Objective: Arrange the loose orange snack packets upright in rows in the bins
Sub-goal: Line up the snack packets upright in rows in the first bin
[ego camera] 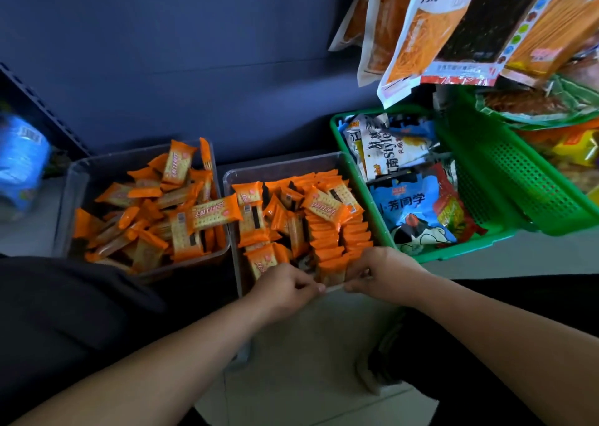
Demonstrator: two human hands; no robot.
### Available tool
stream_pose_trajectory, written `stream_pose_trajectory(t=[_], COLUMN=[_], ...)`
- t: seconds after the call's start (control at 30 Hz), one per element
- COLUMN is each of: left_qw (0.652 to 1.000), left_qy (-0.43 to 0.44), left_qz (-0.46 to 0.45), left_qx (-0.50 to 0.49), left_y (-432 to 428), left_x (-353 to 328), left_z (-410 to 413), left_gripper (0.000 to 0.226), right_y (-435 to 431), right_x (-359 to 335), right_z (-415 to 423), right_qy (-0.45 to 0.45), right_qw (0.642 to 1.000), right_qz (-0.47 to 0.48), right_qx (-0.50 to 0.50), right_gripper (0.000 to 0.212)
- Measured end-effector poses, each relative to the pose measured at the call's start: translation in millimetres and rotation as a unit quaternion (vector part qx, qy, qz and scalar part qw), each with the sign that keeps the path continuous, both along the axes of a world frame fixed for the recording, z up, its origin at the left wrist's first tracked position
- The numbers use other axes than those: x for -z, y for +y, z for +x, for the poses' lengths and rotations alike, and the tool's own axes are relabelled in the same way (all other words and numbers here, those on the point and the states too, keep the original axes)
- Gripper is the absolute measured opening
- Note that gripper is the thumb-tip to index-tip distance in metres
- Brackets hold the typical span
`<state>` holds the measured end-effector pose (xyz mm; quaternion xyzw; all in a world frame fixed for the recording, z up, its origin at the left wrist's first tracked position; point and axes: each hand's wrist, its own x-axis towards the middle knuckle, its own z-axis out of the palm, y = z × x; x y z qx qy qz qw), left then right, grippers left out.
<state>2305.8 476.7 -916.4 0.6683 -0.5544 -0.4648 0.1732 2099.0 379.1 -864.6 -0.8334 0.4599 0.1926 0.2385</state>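
At nine o'clock, the left bin [69,182] holds orange packets [146,224] in a loose heap. Toward the centre, the right bin [282,161] has an upright row [327,234] along its three o'clock side. At its six o'clock edge, the left hand [285,291] and right hand [385,273] curl their fingers and pinch the front packet [332,271]. At three o'clock, a green basket [470,245] holds mixed snack bags [411,211].
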Motion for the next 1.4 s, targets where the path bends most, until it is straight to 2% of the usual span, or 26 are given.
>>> stream_pose_trajectory(t=[0.2,0.27,0.37,0.4,0.47,0.57,0.63,0.7,0.8,0.87,0.93,1.1,1.2,1.3,1.4], left_qw=[0.998,0.997,0.999,0.998,0.986,0.944,0.931,0.919,0.886,0.891,0.911,0.919,0.927,0.942,0.951], left_qy=[-0.021,-0.017,-0.005,-0.026,-0.129,-0.289,-0.339,-0.375,-0.434,-0.423,-0.378,-0.346,-0.329,-0.253,-0.213], left_qz=[-0.014,-0.022,-0.026,-0.042,-0.095,-0.154,-0.136,-0.109,-0.085,-0.083,-0.105,-0.184,-0.168,-0.135,-0.137], left_qx=[0.062,0.073,0.033,0.025,0.043,0.024,0.014,0.059,0.141,0.144,0.127,0.032,-0.055,-0.174,-0.177], left_y=[9.1,7.3,-8.5,-18.2,-41.0,-74.6,-89.9,-95.9,-99.3,-99.4,-96.2,-80.5,-70.1,-66.0,-67.6], left_x=[-6.3,-9.2,-23.2,-30.0,-50.0,-73.3,-70.3,-58.5,-45.5,-40.8,-41.2,-52.5,-54.2,-52.9,-51.3], left_z=[-16.9,-21.4,-12.5,-3.7,19.7,62.0,86.8,100.8,115.4,128.6,140.7,166.0,175.8,171.9,161.2], left_gripper=[0.029,0.033,0.025,0.024,0.019,0.021,0.024,0.027,0.027,0.028,0.023,0.018,0.019,0.021,0.023], right_y=[1.1,-2.8,-18.7,-27.2,-45.2,-72.4,-88.1,-100.1,-110.5,-117.4,-126.0,-134.4,-128.4,-119.3,-111.1], right_x=[-6.4,-13.3,-25.0,-30.1,-39.8,-43.9,-35.3,-19.7,5.0,13.0,13.4,6.1,2.3,-1.3,-3.8], right_z=[-6.5,-5.6,6.9,13.8,27.8,49.1,62.2,72.3,78.4,78.7,78.6,85.1,93.5,100.4,104.7], right_qy=[0.071,0.054,-0.003,-0.009,-0.008,-0.032,-0.058,-0.075,-0.029,0.002,0.006,-0.03,-0.038,-0.046,-0.049], right_qw=[0.997,0.998,0.999,0.999,0.999,0.999,0.998,0.996,0.99,0.982,0.981,0.987,0.985,0.986,0.986], right_qz=[0.018,0.025,0.032,0.034,0.039,0.029,0.014,-0.011,-0.084,-0.114,-0.113,-0.133,-0.155,-0.141,-0.133], right_qx=[-0.032,-0.02,0.003,-0.002,-0.019,-0.033,-0.034,-0.036,-0.108,-0.151,-0.156,-0.084,-0.073,-0.072,-0.084], right_gripper=[0.032,0.031,0.032,0.033,0.033,0.032,0.034,0.046,0.07,0.077,0.078,0.074,0.065,0.056,0.052])
